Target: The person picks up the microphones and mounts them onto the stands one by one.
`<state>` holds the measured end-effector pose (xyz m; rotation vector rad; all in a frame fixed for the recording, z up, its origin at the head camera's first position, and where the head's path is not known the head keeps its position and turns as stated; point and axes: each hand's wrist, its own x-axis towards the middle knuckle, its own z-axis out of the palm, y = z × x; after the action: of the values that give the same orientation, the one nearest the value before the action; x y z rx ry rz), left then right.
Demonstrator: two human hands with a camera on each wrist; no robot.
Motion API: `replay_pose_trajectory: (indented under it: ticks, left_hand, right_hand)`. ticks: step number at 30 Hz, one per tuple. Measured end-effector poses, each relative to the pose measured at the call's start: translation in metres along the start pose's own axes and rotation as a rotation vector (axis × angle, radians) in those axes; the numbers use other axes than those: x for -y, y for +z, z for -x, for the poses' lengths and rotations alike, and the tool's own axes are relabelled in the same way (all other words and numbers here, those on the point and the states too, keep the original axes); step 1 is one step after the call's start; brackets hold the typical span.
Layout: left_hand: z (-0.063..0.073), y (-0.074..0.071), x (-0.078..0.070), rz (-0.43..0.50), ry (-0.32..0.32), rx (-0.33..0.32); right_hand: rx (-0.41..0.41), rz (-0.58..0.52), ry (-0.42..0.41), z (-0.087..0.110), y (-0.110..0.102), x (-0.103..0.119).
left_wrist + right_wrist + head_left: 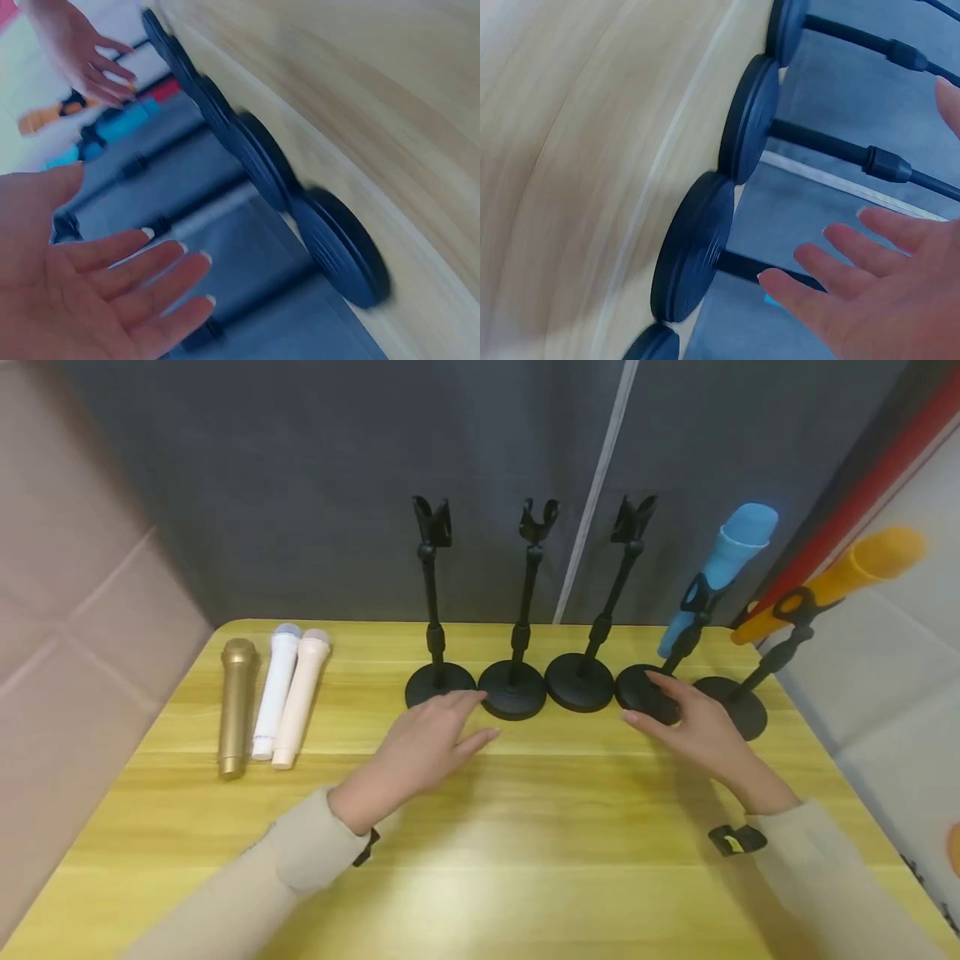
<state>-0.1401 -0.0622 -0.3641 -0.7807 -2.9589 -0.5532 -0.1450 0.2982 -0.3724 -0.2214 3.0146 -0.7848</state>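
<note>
Fingers extended and holding nothing, my left hand [423,739] is over the table just in front of the leftmost black microphone stand [432,602], covering a bit of its base. My right hand [701,731], thumb and fingers spread apart, is by the base of the stand bearing a blue microphone [723,560]; whether it touches that base I cannot tell. An orange microphone [847,577] leans in the rightmost stand's clip. The middle stand [528,602] and the one right of it [617,585] have bare clips, as does the leftmost.
At the table's left lie a gold microphone [237,710], a white one [276,693] and a pale pink one [302,697]. A dark grey panel [322,502] rises behind the wooden table [540,860]. Light walls flank both sides. The stand bases sit close together in a row.
</note>
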Motion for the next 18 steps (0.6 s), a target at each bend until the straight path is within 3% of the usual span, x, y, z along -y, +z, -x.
replay_pose_trajectory:
  ticks: [5,7,11,14,18]
  left_hand:
    - [0.02,-0.011,0.042,-0.034,-0.157,-0.075]
    - [0.027,-0.017,0.058,0.041,-0.25,-0.064]
    - [0.038,-0.034,0.08,0.311,-0.406,-0.007]
    - [0.044,-0.044,0.093,0.439,-0.447,-0.001]
    - [0.049,-0.049,0.11,0.415,-0.488,-0.043]
  right_hand:
    - [-0.016,-0.116,0.021,0.001,0.003,0.002]
    - [-0.029,-0.143,0.033,0.0,0.005,0.003]
    - [-0.043,-0.208,0.06,-0.004,0.008,0.002]
    - [-0.041,-0.247,0.07,-0.006,0.012,0.005]
    - [-0.033,-0.263,0.075,-0.011,0.016,0.01]
